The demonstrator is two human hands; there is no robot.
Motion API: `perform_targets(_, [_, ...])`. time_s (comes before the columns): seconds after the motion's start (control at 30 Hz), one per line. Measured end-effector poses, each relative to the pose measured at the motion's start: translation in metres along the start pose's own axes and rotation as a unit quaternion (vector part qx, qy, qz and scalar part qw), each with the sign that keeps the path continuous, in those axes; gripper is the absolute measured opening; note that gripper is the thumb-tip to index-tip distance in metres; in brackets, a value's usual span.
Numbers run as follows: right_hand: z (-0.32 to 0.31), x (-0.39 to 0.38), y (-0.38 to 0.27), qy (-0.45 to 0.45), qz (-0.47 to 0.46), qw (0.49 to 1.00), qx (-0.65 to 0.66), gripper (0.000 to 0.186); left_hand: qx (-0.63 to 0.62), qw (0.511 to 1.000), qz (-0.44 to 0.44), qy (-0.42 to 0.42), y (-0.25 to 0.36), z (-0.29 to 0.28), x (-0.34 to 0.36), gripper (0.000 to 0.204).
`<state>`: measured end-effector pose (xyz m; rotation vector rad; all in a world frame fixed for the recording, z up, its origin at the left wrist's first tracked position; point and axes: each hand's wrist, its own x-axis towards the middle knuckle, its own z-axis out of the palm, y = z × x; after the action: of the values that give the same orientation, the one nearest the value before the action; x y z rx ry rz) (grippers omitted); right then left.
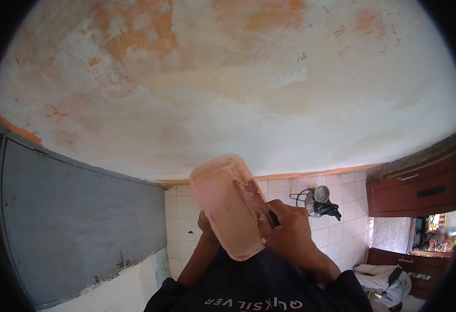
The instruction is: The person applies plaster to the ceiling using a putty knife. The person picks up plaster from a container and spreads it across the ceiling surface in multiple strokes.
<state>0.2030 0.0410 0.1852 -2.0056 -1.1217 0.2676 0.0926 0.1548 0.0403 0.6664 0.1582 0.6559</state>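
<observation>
Tub [216, 162] of pale paste [228, 213] before chest. Right hand [290, 223] closed on its right side; left hand [205, 223] at left side, grip mostly hidden. Risk: slipping grip or steep tilt could drop paste onto floor [348, 236].

The tray [222, 205] is before the wall [290, 104], right of the door [82, 208].

Patchy white wall [269, 119] with orange blotches [142, 36] across top. Grey door [82, 213] with bolt [123, 263] at left. Pale tiled floor [345, 231] below. Red-brown door panels [394, 197] at right, daylight through opening [438, 229] between them.
</observation>
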Motion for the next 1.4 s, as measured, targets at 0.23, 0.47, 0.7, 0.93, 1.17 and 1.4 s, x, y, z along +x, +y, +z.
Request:
perform_targets(0.23, [0.004, -0.004, 0.010, -0.009, 0.040, 0.998, 0.046, 0.015, -0.057, 0.996, -0.041, -0.052, -0.003, -0.011, -0.007, 0.067])
perform_targets(0.47, [0.002, -0.005, 0.000, -0.051, 0.107, 0.988, 0.097, 0.014, -0.084, 0.994, -0.042, -0.061, -0.011, -0.027, -0.013, 0.067])
perform_targets(0.7, [0.010, -0.008, -0.002, -0.079, 0.125, 0.977, 0.151, 0.017, -0.089, 0.994, -0.059, -0.031, -0.012, -0.036, -0.017, 0.067])
perform_targets(0.93, [0.012, -0.008, -0.005, -0.102, 0.147, 0.971, 0.157, 0.018, -0.068, 0.995, -0.065, -0.035, -0.007, -0.017, -0.014, 0.067])
perform_targets(1.17, [0.020, -0.014, 0.011, -0.076, 0.204, 0.933, 0.285, 0.013, -0.126, 0.988, -0.085, 0.042, -0.004, 0.004, -0.010, 0.079])
perform_targets(1.4, [0.014, -0.010, 0.021, -0.060, 0.202, 0.915, 0.345, 0.011, -0.099, 0.990, -0.088, 0.041, -0.005, -0.004, -0.013, 0.080])
